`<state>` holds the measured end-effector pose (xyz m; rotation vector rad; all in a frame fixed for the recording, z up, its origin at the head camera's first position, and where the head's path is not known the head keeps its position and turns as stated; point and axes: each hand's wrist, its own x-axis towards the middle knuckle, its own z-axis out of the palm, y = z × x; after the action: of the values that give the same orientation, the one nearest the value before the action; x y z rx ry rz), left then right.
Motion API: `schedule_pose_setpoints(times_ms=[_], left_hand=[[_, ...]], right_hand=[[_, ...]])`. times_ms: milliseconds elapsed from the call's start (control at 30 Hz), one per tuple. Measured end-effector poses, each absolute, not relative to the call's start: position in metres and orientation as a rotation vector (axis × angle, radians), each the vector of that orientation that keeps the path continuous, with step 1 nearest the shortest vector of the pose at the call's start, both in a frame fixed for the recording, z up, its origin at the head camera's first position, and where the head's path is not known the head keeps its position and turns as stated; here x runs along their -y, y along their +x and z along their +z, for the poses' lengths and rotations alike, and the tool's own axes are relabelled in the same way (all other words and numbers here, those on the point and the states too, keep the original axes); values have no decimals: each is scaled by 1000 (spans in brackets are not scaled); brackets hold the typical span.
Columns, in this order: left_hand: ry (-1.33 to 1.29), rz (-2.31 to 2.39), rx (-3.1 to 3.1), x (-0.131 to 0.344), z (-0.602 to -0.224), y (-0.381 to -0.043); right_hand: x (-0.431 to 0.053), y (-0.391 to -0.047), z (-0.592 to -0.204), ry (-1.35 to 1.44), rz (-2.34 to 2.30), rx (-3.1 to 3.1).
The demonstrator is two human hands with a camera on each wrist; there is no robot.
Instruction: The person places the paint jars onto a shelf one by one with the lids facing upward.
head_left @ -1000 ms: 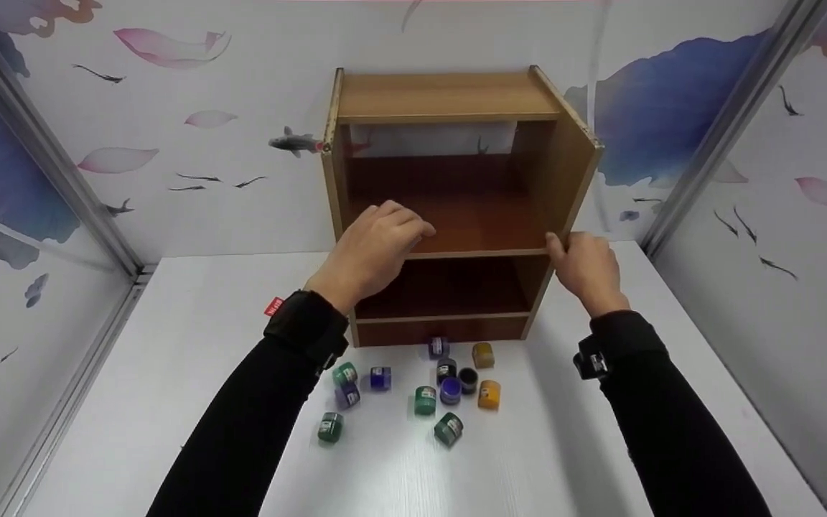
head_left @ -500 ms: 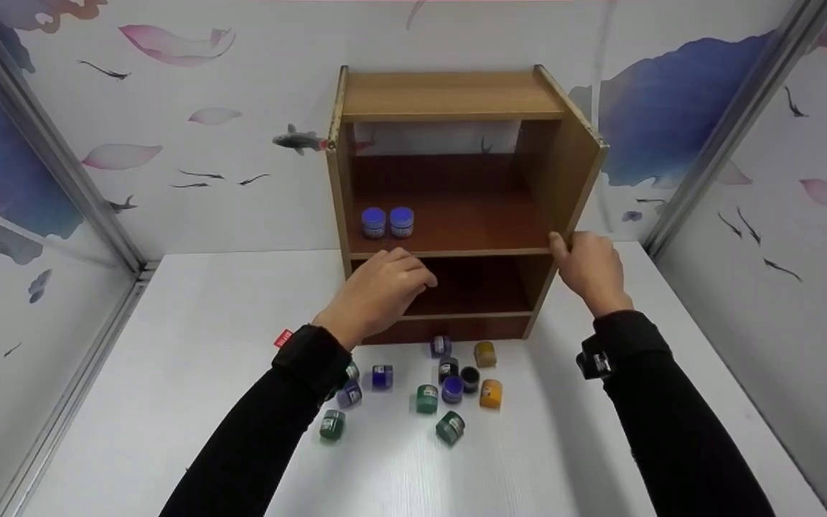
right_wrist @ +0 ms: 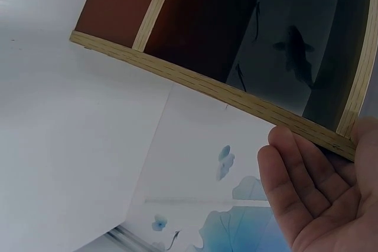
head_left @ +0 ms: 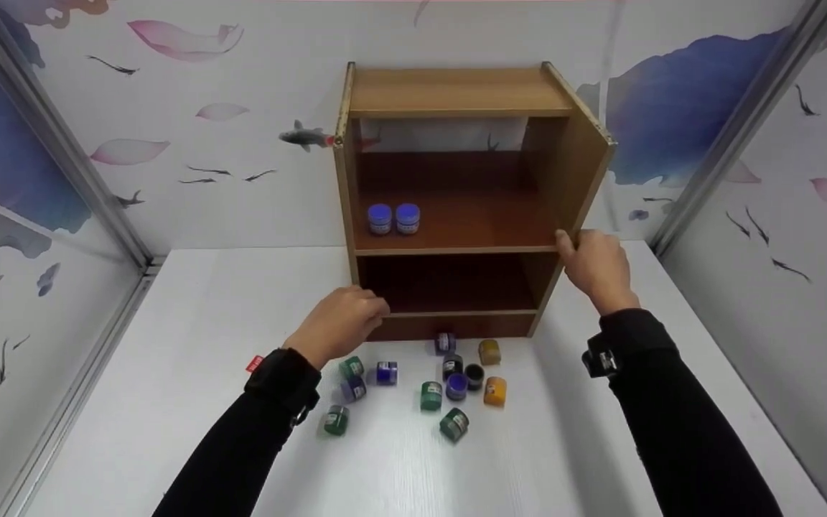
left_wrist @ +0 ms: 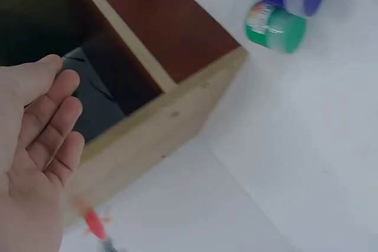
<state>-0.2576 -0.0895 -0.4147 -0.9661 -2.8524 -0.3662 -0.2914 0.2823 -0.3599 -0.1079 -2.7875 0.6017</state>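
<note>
A wooden shelf unit (head_left: 456, 92) stands upright against the back wall. Two blue-lidded paint jars (head_left: 393, 220) sit side by side at the left of its upper shelf. My left hand (head_left: 338, 323) is at the unit's lower left front corner; in the left wrist view its fingers (left_wrist: 64, 110) are loosely bent with nothing between them. My right hand (head_left: 600, 269) grips the edge of the right side panel, thumb toward the inside and fingers (right_wrist: 283, 184) on the outer side. In front of the unit lie green jars (head_left: 431, 396), purple-blue jars (head_left: 387, 373) and yellow-orange jars (head_left: 495, 391).
Two dark jars (head_left: 474, 377) are among the group on the white table (head_left: 241, 301). Patterned panels (head_left: 241, 179) enclose the back and both sides, with metal corner posts (head_left: 62, 143). A low wooden base board (head_left: 449, 328) runs under the lower shelf opening.
My left hand has drawn back from the upper shelf, down and to the left, uncovering the two blue-lidded jars there. My right hand keeps its grip on the side panel.
</note>
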Motion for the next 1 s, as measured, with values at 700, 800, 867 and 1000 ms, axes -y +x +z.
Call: schedule_pose_setpoints(times_ms=[700,800,867,1000], left_hand=[[-488,-569,3477,141,-465,-219],[-449,-565,3518,141,-470,-214],[-408,-532,3543,141,-475,-212],[-349,-463,3584,139,-482,-210]], right_hand=[[-284,-292,-360,-110,608,2797],[-284,-292,-360,-105,607,2799],[-283,-292,-360,-102,607,2800],[-282,-292,-361,-103,608,2802]])
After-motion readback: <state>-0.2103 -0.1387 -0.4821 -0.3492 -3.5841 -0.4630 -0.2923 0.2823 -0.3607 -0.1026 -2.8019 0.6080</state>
